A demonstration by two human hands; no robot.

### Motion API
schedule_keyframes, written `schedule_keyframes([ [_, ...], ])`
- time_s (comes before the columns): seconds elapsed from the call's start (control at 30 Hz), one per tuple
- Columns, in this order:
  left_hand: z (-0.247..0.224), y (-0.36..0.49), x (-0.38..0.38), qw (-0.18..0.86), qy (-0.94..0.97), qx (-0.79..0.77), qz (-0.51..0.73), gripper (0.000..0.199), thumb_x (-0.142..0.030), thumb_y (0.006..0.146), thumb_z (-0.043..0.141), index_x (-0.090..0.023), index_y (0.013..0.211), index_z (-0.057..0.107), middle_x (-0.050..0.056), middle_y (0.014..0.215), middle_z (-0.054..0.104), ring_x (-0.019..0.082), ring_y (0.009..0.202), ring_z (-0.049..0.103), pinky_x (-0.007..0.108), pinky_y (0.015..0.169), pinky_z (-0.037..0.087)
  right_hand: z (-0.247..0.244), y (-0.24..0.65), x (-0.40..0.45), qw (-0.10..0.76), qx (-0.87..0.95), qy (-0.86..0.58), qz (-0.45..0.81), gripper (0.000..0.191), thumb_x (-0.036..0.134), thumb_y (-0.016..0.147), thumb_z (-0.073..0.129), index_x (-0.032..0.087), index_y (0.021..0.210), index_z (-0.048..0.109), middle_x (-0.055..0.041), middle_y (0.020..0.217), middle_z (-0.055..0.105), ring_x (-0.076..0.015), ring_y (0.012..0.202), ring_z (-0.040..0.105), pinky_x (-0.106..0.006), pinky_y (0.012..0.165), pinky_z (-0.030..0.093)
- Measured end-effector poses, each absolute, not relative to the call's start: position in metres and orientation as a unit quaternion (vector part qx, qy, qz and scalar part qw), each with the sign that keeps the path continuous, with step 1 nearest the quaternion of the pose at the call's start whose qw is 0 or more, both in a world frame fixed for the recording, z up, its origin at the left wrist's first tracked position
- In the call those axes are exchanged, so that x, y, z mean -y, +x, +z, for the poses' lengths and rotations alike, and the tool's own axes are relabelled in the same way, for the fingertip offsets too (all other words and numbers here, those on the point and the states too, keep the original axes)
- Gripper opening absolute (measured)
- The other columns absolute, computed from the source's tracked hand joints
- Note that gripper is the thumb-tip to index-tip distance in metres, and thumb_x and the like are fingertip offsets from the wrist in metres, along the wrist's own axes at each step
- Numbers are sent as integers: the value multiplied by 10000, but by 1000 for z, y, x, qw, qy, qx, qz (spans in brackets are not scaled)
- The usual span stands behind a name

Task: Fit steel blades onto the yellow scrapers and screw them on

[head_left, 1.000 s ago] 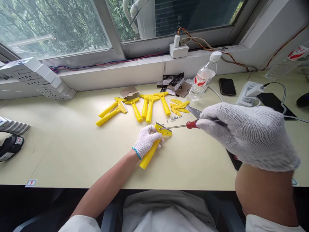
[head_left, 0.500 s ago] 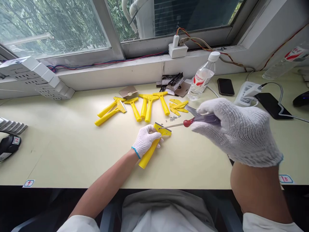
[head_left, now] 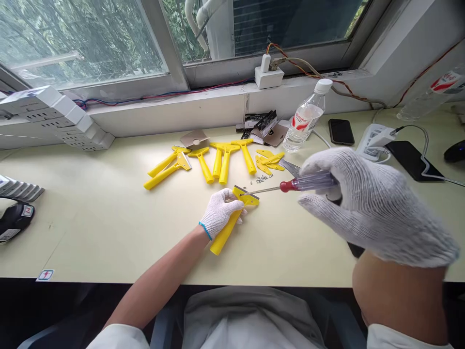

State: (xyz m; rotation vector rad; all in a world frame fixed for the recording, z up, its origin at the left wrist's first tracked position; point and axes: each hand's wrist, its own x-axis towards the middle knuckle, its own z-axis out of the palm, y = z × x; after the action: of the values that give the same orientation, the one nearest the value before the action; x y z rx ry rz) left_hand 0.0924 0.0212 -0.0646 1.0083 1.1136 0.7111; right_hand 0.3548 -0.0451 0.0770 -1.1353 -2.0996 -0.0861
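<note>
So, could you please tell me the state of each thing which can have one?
Left hand, closed around a yellow scraper.
Screwdriver, tip at the scraper's head.
Right hand, thumb and forefinger spread at the screwdriver; full grip unclear.
Other scrapers, lying down.
Screws, loose.
Yellow plates, loose, heaped.
Black packaging, opened.
Nearest bottle, capped, standing.
Phone, flat, screen dark.
White adapter, plug inserted.

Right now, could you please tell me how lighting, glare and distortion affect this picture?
Head view: daylight from the window leaves a pale sheen on the table; head view: the right hand looms large with slightly soft edges; head view: the far-right bottle leans, probably from wide-angle distortion.
</note>
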Motion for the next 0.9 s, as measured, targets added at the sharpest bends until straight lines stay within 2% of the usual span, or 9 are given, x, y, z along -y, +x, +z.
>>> schedule_keyframes([
  [0.03, -65, 92, -21, 676, 448, -493, 315, 287, -210, 747, 790, -199, 915, 558, 85, 795, 765, 260, 716, 790, 314, 516, 631, 80, 355, 45, 366, 833, -415, -6, 22, 245, 1041, 689, 229, 1040, 674, -61, 983, 737, -209, 865, 724, -329, 757, 577],
  [0.13, -66, 92, -21, 673, 452, -495, 314, 294, -208, 746, 790, -201, 918, 552, 83, 787, 762, 263, 718, 788, 316, 517, 631, 84, 356, 46, 359, 851, -383, -6, 101, 128, 1051, 623, 215, 1039, 672, -63, 987, 721, -194, 885, 712, -333, 827, 581],
  [0.2, -66, 92, -20, 669, 453, -499, 314, 295, -200, 739, 788, -202, 909, 547, 84, 804, 761, 260, 722, 788, 315, 516, 632, 81, 355, 47, 346, 833, -428, -61, 46, 200, 1046, 685, 224, 1007, 679, -42, 920, 731, -188, 793, 702, -320, 742, 561],
  [0.33, -65, 92, -21, 670, 450, -498, 317, 299, -206, 737, 797, -198, 911, 554, 95, 873, 768, 259, 738, 794, 315, 520, 633, 74, 349, 51, 352, 797, -474, -130, 181, 376, 1012, 768, 236, 972, 661, -7, 805, 710, -168, 619, 645, -311, 569, 477],
  [0.43, -64, 92, -22, 674, 445, -497, 318, 299, -216, 741, 800, -198, 909, 553, 96, 855, 763, 266, 745, 793, 319, 520, 631, 77, 348, 51, 347, 831, -430, -56, 41, 249, 1047, 677, 225, 1058, 645, -62, 1004, 730, -205, 855, 733, -314, 740, 570],
  [0.53, -63, 93, -21, 670, 453, -499, 311, 287, -199, 741, 787, -198, 910, 555, 86, 801, 756, 256, 709, 780, 322, 521, 632, 80, 351, 49, 359, 848, -389, -23, 98, 120, 1047, 615, 210, 1069, 647, -83, 1049, 729, -215, 967, 732, -341, 864, 581],
  [0.63, -62, 94, -21, 665, 457, -504, 308, 270, -188, 744, 774, -192, 913, 564, 95, 820, 765, 255, 716, 783, 319, 518, 634, 74, 353, 45, 358, 812, -446, -113, 54, 238, 1042, 711, 208, 1019, 672, -43, 912, 755, -182, 755, 708, -318, 684, 525],
  [0.73, -62, 94, -21, 667, 452, -504, 313, 272, -190, 740, 781, -191, 908, 568, 98, 851, 770, 259, 732, 790, 319, 514, 633, 70, 354, 44, 356, 780, -492, -152, 227, 418, 1002, 788, 220, 1040, 682, -27, 844, 744, -168, 630, 659, -322, 563, 457],
  [0.9, -65, 92, -21, 674, 451, -496, 311, 270, -201, 751, 784, -196, 917, 570, 88, 807, 768, 264, 721, 791, 330, 526, 639, 79, 355, 47, 359, 841, -405, -17, 62, 191, 1050, 647, 247, 1067, 667, -70, 1031, 734, -231, 943, 734, -365, 838, 595],
])
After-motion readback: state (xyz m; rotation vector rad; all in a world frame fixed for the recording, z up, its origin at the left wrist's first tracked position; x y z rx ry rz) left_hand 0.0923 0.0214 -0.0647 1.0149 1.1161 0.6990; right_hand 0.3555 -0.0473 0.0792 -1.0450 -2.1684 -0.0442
